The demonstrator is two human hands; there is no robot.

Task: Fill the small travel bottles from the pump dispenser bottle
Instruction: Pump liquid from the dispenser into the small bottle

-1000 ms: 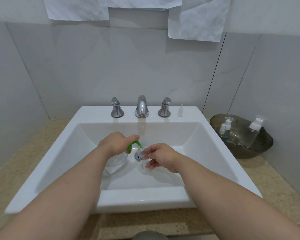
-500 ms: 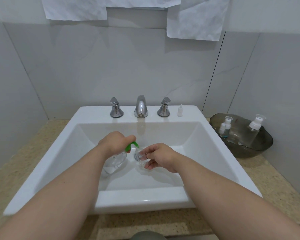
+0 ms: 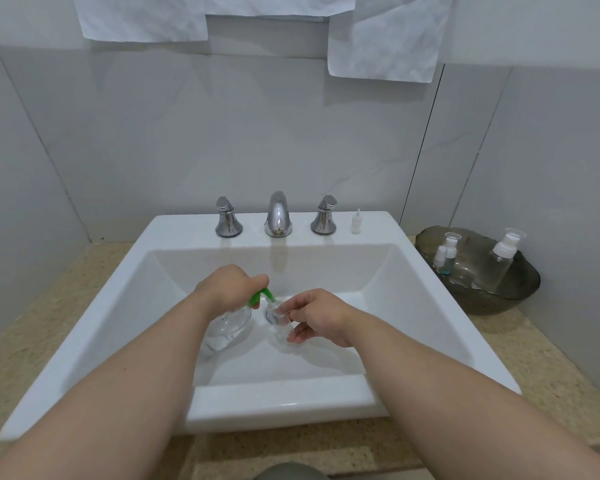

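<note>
Over the basin of a white rectangular ceramic sink [image 3: 284, 403], the person's left hand [image 3: 227, 289] is curled round the top of a clear, rounded plastic pump dispenser bottle [image 3: 227, 327]. The fingers are closed over the pump head, and the bottle's green spout [image 3: 261, 295] sticks out to the right from under them. The dispenser is low in the basin and tilted, its body leaning back toward the person. Whether its base touches the sink floor cannot be told.

The right hand [image 3: 321, 317] pinches a small clear travel bottle [image 3: 280, 320] between the thumb and curled fingers, holding it just beside the dispenser. The bottle's open mouth sits right under the tip of the green spout. The travel bottle is in front of the drain, near the middle of the basin, and how full it is cannot be made out.

On the back deck of the sink stand a chrome faucet [image 3: 278, 216] between two chrome tap handles [image 3: 227, 220], with a tiny white dropper bottle [image 3: 355, 223] to the right of them. On the speckled beige tabletop [image 3: 551, 382], to the right of the sink, sits a dark smoky translucent bowl [image 3: 492, 301]. It holds two small spray bottles [image 3: 448, 258] and a taller clear bottle with a white pump cap [image 3: 497, 268]. White cloths [image 3: 388, 39] hang on the tiled wall above.
</note>
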